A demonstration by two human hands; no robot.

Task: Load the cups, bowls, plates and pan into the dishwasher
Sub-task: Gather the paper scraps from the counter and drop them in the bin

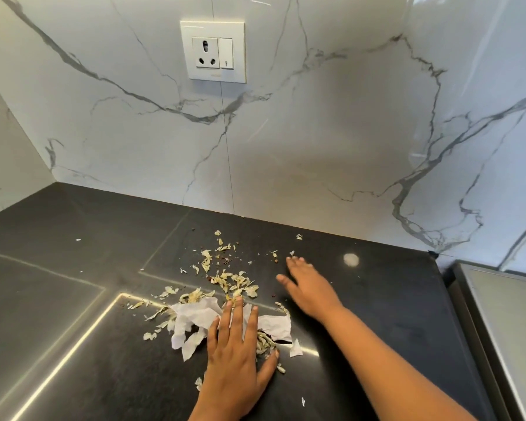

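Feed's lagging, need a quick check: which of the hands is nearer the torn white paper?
Left. The left hand lies flat on the torn paper, fingers straight. The right hand rests on the bare counter beyond it, to the right.

Home kitchen — dark stone countertop [73, 238], marble-look backsplash [316, 132], wall socket [213, 51] — vegetable peelings [225, 281] scattered

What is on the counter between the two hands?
In the head view, pale dry peels and small dark bits lie between the left hand and right hand.
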